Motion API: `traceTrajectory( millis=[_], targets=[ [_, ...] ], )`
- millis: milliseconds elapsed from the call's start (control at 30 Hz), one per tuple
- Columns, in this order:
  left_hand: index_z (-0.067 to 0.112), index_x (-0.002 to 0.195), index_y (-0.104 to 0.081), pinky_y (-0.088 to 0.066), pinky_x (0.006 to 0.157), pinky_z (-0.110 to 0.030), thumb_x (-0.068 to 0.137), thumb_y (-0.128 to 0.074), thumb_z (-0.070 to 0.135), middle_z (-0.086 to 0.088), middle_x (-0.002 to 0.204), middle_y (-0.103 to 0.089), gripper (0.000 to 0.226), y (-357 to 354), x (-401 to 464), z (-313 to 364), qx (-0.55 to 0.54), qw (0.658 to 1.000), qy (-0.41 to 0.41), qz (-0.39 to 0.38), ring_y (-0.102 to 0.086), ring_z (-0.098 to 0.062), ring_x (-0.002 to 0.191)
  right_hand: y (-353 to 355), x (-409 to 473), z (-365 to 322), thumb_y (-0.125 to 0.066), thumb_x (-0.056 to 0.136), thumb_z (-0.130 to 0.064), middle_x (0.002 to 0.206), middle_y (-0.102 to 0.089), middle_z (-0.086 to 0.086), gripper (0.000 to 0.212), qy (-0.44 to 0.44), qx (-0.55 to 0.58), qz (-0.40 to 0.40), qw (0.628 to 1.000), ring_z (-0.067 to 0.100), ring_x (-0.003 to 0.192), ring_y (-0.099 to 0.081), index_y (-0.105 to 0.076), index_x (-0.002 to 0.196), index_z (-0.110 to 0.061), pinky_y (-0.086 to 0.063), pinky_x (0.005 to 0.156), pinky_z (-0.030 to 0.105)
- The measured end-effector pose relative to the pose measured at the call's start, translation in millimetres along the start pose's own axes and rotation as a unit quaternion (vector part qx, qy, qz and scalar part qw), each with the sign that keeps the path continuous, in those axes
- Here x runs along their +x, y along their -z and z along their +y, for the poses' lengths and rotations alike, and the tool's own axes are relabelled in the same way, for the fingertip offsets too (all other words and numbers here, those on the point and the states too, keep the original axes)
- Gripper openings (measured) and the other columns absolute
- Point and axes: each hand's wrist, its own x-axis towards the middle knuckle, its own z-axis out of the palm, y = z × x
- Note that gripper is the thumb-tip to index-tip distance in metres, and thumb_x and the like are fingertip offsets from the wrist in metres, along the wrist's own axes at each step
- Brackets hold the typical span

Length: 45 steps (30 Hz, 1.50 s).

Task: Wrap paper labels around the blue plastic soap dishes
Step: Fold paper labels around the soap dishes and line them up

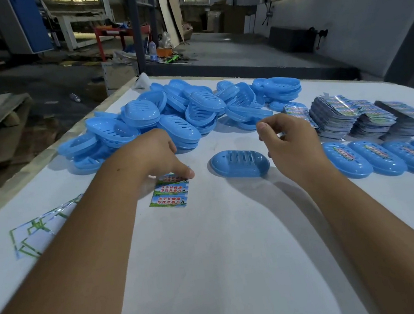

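Left hand (153, 155) presses fingertips on paper label (170, 194) lying on white table (225, 258). Right hand (289, 142) hovers, fingers loosely curled, grasping nothing, just beside lone soap dish (240, 164).

**White table carrying dishes and labels**

A white-topped table (212, 259) is bearing a heap of blue soap dishes (170, 112) at its far side, one lone dish (240, 164) mid-table, stacked paper labels (356, 116) at right, a row of labelled dishes (381, 160) nearer, and a small label pile (170, 194).

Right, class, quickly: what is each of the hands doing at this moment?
Left hand: fingertips pressing on the paper label on the table; a grip cannot be told.
Right hand: fingers loosely curled, holding nothing visible.
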Motion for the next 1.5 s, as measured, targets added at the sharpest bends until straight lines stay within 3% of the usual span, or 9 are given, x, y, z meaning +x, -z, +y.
traceTrajectory(
  millis=[67, 267, 333, 467, 567, 767, 1200, 1400, 1500],
  targets=[
    [0.028, 0.085, -0.055, -0.04, 0.036, -0.019, 0.064, -0.095, 0.029, 0.01, 0.087, -0.055, 0.045, -1, -1, 2, -0.064, 0.998, -0.004, -0.007, -0.052, -0.009, 0.073, 1, -1, -1, -0.056, 0.098, -0.038, 0.083, -0.069, -0.017, 0.016, 0.0, 0.002, -0.002, 1.0, 0.011, 0.074, -0.066, -0.065, 0.085, -0.038, -0.052, 0.073, 0.031],
    [0.028, 0.081, -0.074, -0.045, 0.053, -0.022, 0.066, -0.093, 0.026, 0.009, 0.082, -0.074, 0.024, 6, 4, 9, -0.223, 0.97, -0.085, 0.043, -0.068, -0.005, 0.075, 1, -6, -9, -0.066, 0.095, -0.033, 0.073, -0.074, -0.007, 0.017, 0.007, 0.094, -0.065, 0.993, 0.002, 0.056, -0.059, -0.071, 0.08, -0.029, -0.049, 0.058, 0.023],
    [0.025, 0.085, -0.073, -0.049, 0.05, -0.017, 0.069, -0.091, 0.024, 0.006, 0.08, -0.077, 0.024, 4, 2, 17, -0.329, 0.934, -0.128, 0.048, -0.073, -0.006, 0.071, 0, -10, -13, -0.072, 0.092, -0.034, 0.077, -0.077, -0.003, 0.009, -0.005, 0.175, -0.125, 0.977, 0.001, 0.058, -0.06, -0.074, 0.091, -0.026, -0.046, 0.051, 0.019],
    [0.022, 0.09, -0.071, -0.055, 0.055, -0.022, 0.072, -0.089, 0.019, 0.003, 0.079, -0.077, 0.025, -10, 0, 30, -0.436, 0.884, -0.153, 0.063, -0.074, -0.012, 0.07, -3, -13, -16, -0.08, 0.085, -0.029, 0.08, -0.078, -0.001, 0.045, -0.04, 0.235, -0.219, 0.946, 0.005, 0.063, -0.064, -0.063, 0.126, -0.022, -0.046, 0.049, 0.021],
    [0.024, 0.093, -0.07, -0.055, 0.063, -0.027, 0.076, -0.086, 0.027, 0.006, 0.079, -0.077, 0.024, -21, 1, 35, -0.433, 0.888, -0.142, 0.063, -0.071, -0.009, 0.071, -4, -10, -15, -0.079, 0.087, -0.012, 0.073, -0.076, -0.003, 0.045, -0.066, 0.235, -0.203, 0.948, 0.005, 0.057, -0.061, -0.062, 0.127, -0.021, -0.043, 0.047, 0.02],
    [0.028, 0.097, -0.069, -0.049, 0.063, -0.026, 0.082, -0.077, 0.021, 0.008, 0.076, -0.077, 0.018, -31, 1, 38, -0.408, 0.902, -0.13, 0.064, -0.072, -0.004, 0.066, 2, -2, -8, -0.074, 0.09, -0.011, 0.066, -0.073, -0.01, 0.028, -0.099, 0.207, -0.103, 0.968, 0.001, 0.052, -0.058, -0.068, 0.117, -0.018, -0.044, 0.049, 0.018],
    [0.034, 0.095, -0.062, -0.042, 0.049, -0.011, 0.086, -0.074, 0.023, 0.015, 0.072, -0.075, 0.019, -33, -3, 39, -0.327, 0.924, -0.179, 0.083, -0.063, 0.008, 0.062, 3, -3, -10, -0.075, 0.09, -0.012, 0.066, -0.074, -0.01, 0.026, -0.106, 0.209, -0.108, 0.966, -0.003, 0.052, -0.064, -0.068, 0.114, -0.019, -0.045, 0.046, 0.012],
    [0.029, 0.094, -0.055, -0.047, 0.065, -0.021, 0.085, -0.077, 0.02, 0.011, 0.076, -0.076, 0.025, -34, -4, 38, -0.34, 0.915, -0.205, 0.073, -0.066, 0.005, 0.066, 1, 0, -7, -0.082, 0.085, -0.027, 0.087, -0.074, -0.008, 0.02, -0.074, 0.111, -0.057, 0.989, 0.006, 0.073, -0.068, -0.066, 0.097, -0.028, -0.053, 0.059, 0.023],
    [0.025, 0.09, -0.051, -0.052, 0.076, -0.027, 0.086, -0.078, 0.016, 0.01, 0.079, -0.077, 0.029, -36, -4, 38, -0.356, 0.905, -0.225, 0.056, -0.07, 0.0, 0.073, 0, -3, -6, -0.081, 0.084, -0.031, 0.076, -0.075, -0.007, 0.014, -0.027, 0.084, -0.063, 0.994, 0.005, 0.064, -0.065, -0.071, 0.078, -0.023, -0.05, 0.059, 0.022]
  ],
)
